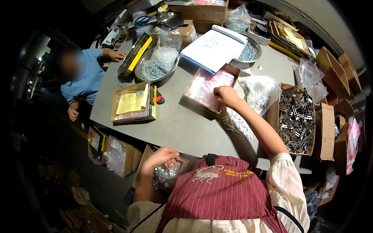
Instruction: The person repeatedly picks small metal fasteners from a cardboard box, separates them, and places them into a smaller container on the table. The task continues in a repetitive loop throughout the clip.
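Observation:
My right hand (226, 96) reaches over a cardboard box (191, 83) of small clear plastic bags (206, 91) with red marks. Its fingers are closed in a pinch at the bags; what they hold is hidden. My left hand (165, 156) hangs low by the table's near edge, above a box of clear packets (167, 173). Its fingers are loosely bent and apart, and no object shows between them. White tubular pieces (236, 123) lie on the table under my right forearm, beside a white plastic bag (258, 91).
On the right stands a carton of dark metal clips (295, 120). Steel bowls hold small screws (152, 70), and a clipboard with papers (213, 46) rests near the far bowl. A box with a yellow note (132, 103) sits left. Across the table's left side is another person (83, 72).

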Tool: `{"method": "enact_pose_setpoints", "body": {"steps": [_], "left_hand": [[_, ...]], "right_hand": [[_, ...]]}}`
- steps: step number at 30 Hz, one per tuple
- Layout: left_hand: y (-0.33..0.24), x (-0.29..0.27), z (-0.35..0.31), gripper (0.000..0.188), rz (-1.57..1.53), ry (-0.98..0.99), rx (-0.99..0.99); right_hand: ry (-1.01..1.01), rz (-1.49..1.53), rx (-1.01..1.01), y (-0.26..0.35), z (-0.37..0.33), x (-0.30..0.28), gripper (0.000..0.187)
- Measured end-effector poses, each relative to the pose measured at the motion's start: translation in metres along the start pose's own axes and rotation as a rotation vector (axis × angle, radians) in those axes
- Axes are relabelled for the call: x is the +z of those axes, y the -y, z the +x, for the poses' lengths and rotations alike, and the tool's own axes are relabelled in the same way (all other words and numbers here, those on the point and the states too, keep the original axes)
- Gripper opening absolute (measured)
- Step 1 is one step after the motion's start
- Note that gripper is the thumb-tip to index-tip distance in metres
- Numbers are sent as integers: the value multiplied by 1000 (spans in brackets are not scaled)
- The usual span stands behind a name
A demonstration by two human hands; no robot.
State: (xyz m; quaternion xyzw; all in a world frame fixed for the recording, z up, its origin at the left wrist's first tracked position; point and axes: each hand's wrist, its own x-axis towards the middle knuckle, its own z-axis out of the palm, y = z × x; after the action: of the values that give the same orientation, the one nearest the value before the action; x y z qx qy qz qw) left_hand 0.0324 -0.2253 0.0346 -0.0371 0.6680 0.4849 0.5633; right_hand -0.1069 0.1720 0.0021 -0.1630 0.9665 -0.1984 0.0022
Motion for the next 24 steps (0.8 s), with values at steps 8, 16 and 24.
{"method": "enact_pose_setpoints", "body": {"steps": [8,16,24], "left_hand": [[-41,27,25,41,-12,-11,215],[-118,65,67,29,80,-253,623],[-183,78,71,50,751,-862,1245]], "right_hand": [[-67,-17,167,15,12,5,36],[-245,130,102,9,-1,3,18],[-262,207,-16,48,-81,-81,29]]}}
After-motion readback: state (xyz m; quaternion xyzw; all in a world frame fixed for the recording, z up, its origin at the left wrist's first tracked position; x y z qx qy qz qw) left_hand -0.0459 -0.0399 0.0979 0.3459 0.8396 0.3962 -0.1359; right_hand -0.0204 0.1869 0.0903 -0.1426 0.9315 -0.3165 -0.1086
